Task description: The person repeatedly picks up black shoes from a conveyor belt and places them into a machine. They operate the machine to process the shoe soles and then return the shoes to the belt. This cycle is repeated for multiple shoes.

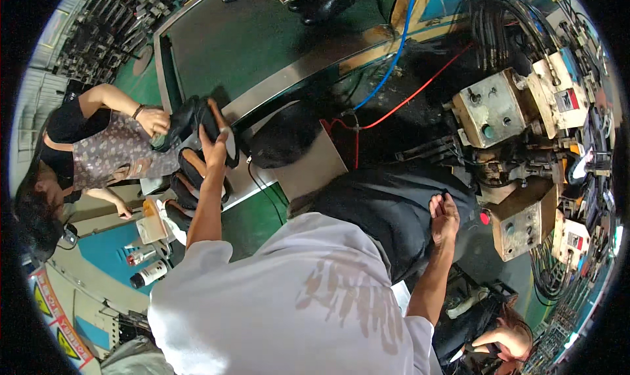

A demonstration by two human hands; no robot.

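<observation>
Stretching across the upper middle of the frame, a dark green counter point(243, 37) is showing a pale metal edge, with glossy black footwear point(321, 7) sitting near the top rim. A blue hose point(396, 56) and a red hose point(420, 92) are trailing over the dark area at upper centre-right. On the right, two worn metal control boxes are facing the middle: the upper box point(489, 109) is bearing a green button, while the lower box point(525, 220) is carrying a red one on its left side. Green floor point(252, 227) is showing left of centre. At left, a co-worker in a patterned apron point(125, 145) is reaching toward dark items, and another person point(508, 335) is bending at lower right. Two bottles point(149, 273) are lying at lower left.

The person's left grip point(214, 146), left of centre, is closing around a black shoe point(230, 145) with a tan part; the shoe is touching the fingers and extending above and right of them. More shoes point(193, 165) are lying just below and left. Right of centre, the right grip point(444, 219) is hanging over dark trousers point(387, 204), fingers loosely curling; whether it is pinching something small cannot be told.
</observation>
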